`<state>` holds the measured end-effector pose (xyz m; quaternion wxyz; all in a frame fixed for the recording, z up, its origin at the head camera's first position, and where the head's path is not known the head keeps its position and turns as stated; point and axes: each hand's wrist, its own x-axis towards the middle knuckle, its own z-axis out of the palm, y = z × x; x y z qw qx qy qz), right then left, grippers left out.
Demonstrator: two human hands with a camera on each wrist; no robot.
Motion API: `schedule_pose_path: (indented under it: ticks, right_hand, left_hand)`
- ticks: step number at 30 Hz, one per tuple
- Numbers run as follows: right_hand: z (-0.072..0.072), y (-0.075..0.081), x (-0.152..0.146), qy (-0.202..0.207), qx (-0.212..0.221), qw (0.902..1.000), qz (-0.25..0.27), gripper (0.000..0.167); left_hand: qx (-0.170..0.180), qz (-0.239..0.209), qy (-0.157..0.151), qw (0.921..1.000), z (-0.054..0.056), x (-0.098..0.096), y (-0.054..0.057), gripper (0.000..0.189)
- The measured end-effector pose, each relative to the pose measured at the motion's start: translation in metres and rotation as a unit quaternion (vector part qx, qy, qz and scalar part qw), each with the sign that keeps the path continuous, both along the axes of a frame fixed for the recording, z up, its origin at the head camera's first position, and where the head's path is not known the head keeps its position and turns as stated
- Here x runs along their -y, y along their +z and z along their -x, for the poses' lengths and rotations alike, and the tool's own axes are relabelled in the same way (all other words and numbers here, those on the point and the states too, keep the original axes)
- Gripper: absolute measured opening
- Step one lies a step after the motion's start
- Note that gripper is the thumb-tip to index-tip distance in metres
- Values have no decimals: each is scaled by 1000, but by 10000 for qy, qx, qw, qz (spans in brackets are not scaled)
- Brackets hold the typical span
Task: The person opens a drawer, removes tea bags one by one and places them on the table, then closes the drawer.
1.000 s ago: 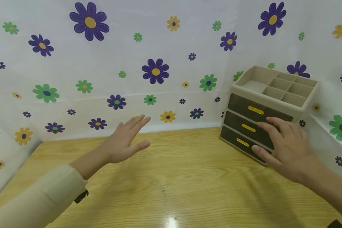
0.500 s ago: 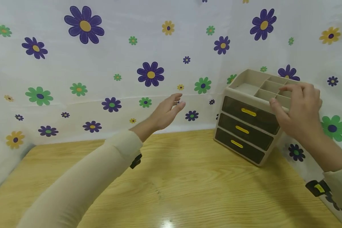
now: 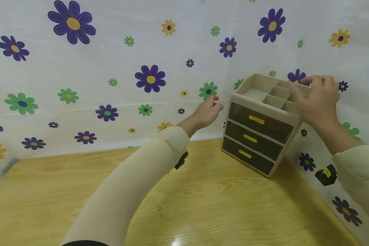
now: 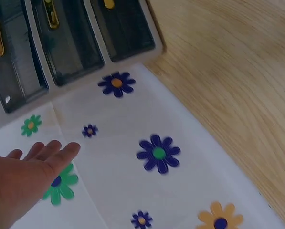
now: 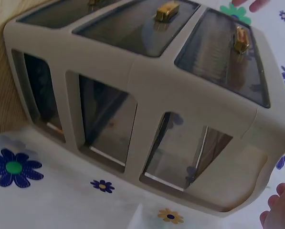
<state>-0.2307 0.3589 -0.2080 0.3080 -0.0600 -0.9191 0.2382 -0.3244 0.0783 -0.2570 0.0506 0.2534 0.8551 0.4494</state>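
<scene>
A beige desktop organizer (image 3: 290,131) with three dark see-through drawers and yellow handles stands in the back right corner; its top is split into compartments. My right hand (image 3: 319,99) is at its top right side, fingers bent over the top and hiding part of the compartments. In the right wrist view, fingers (image 5: 281,202) of this hand appear beside the organizer's top edge; contact cannot be told. My left hand (image 3: 206,112) reaches toward the organizer's left side, holding nothing. In the left wrist view, the left hand (image 4: 23,176) is apart from the organizer (image 4: 97,38).
The organizer stands on a wood-grain table (image 3: 187,191). White cloth (image 3: 172,44) printed with purple, green and yellow flowers hangs behind and at the right, close to the organizer. Dark wrist devices, such as the right one (image 3: 326,175), sit below the sleeves.
My left hand has moved right and up toward the organizer's left side. The right hand has risen from in front of the drawers to the top right. The view has shifted slightly right.
</scene>
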Motion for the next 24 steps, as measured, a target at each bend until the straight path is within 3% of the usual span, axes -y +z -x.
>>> schedule_pose_path:
  ticks: [5,9,12,17,24]
  right_hand:
    - [12,6,1,31,497,9979,-406,70]
    - [21,9,-2,51,781,9950,-616,73]
    - [26,9,-3,-26,1222,9892,-814,78]
    - [31,4,-4,-84,1952,9724,-1275,86]
    - [37,6,-5,-88,2196,9596,-1759,92]
  left_hand:
    - [247,-192,135,9994,4,-29,3,60]
    - [638,-686,543,9941,8,-50,8,62]
    - [914,-918,823,9881,11,-63,8,66]
    - [1230,-701,1185,9828,16,-76,1,83]
    - [1085,-595,1814,9756,17,-79,4,76]
